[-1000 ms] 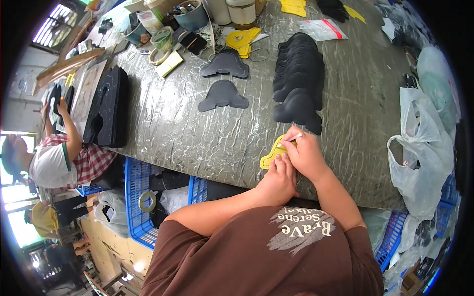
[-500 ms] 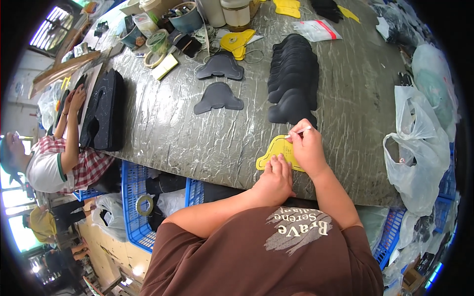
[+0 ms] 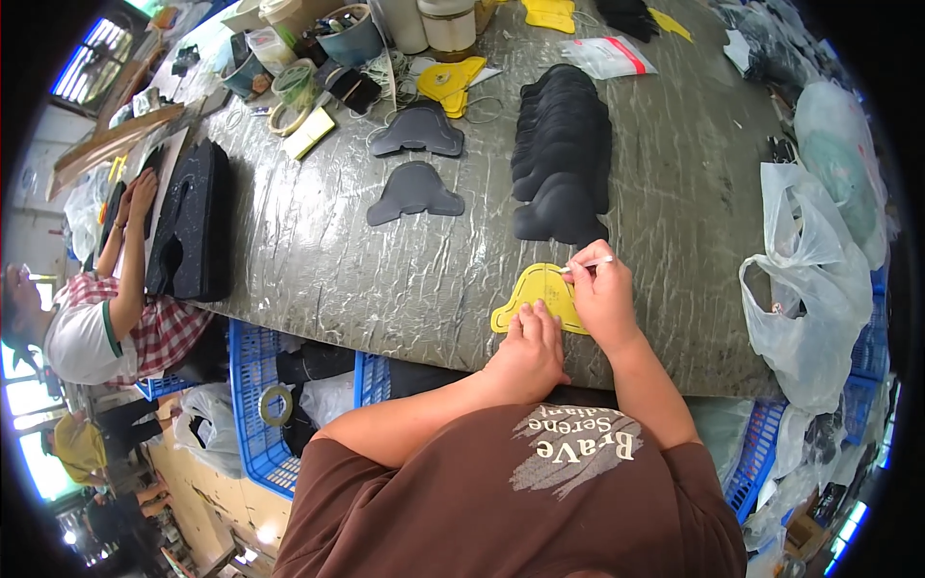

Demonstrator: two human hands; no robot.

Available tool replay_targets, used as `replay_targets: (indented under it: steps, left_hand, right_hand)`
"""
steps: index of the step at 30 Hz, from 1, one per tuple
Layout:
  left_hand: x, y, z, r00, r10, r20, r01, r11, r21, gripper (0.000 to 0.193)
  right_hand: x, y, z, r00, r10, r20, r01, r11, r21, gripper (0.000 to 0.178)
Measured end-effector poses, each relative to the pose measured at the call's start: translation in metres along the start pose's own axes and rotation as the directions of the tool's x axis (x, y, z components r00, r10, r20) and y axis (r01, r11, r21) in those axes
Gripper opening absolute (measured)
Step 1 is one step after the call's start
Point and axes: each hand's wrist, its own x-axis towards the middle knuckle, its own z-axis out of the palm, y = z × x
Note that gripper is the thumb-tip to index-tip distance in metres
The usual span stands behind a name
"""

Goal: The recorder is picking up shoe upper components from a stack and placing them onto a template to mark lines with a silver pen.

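Observation:
A yellow template (image 3: 540, 283) with a dark slot line along its outline lies at the table's near edge. My left hand (image 3: 528, 349) rests flat on its lower part, fingers stretched out and pressing down. Closed round a slim, pale pen (image 3: 605, 259), my right hand (image 3: 605, 297) holds its tip at the template's upper right edge. Whatever lies beneath the template is hidden. Just beyond it, a long overlapping row of black curved pads (image 3: 562, 144) runs away from me. Two separate dark pads, a nearer one (image 3: 414, 191) and a farther one (image 3: 417, 130), lie left of the row.
Far left on the table are yellow pieces (image 3: 450, 85), tubs (image 3: 349, 40) and a tape roll (image 3: 289, 114). A clear bag (image 3: 609, 58) lies beyond the row. Plastic bags (image 3: 807, 289) hang at the right edge. A co-worker (image 3: 106, 318) handles black pieces beside a thick black stack (image 3: 193, 223). Blue crates (image 3: 252, 405) stand below.
The pen tip and my right hand have shifted a little to the right along the template's upper edge. My left hand stays on the template. The whole view has moved slightly.

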Motion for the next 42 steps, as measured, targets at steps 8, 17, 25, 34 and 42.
replay_targets:
  steps: [8,17,25,34,42]
  left_hand:
    - [0.000,-0.001,-0.001,1.000,-0.010,-0.002,0.010,1.000,-0.014,0.081]
    - [0.000,0.000,-0.001,1.000,-0.029,-0.004,0.029,1.000,-0.002,0.082]
    - [0.000,0.000,-0.001,0.999,-0.034,0.002,0.034,0.999,-0.008,0.082]
    - [0.000,-0.001,-0.001,1.000,-0.025,-0.009,0.025,1.000,0.007,0.082]
    - [0.002,-0.003,-0.002,1.000,-0.019,-0.016,0.019,1.000,-0.001,0.082]
  right_hand:
    - [-0.024,0.004,-0.012,0.998,-0.013,-0.053,0.011,0.999,-0.039,0.005]
    - [-0.036,0.013,-0.010,0.987,-0.104,-0.122,0.109,0.994,0.033,0.006]
    - [-0.056,0.008,-0.026,0.983,-0.162,-0.085,0.155,0.984,-0.089,0.009]
    - [-0.076,0.002,-0.037,0.987,-0.084,-0.134,0.072,0.993,-0.091,0.009]
    - [-0.077,-0.009,-0.033,0.975,-0.213,-0.067,0.197,0.962,-0.189,0.011]
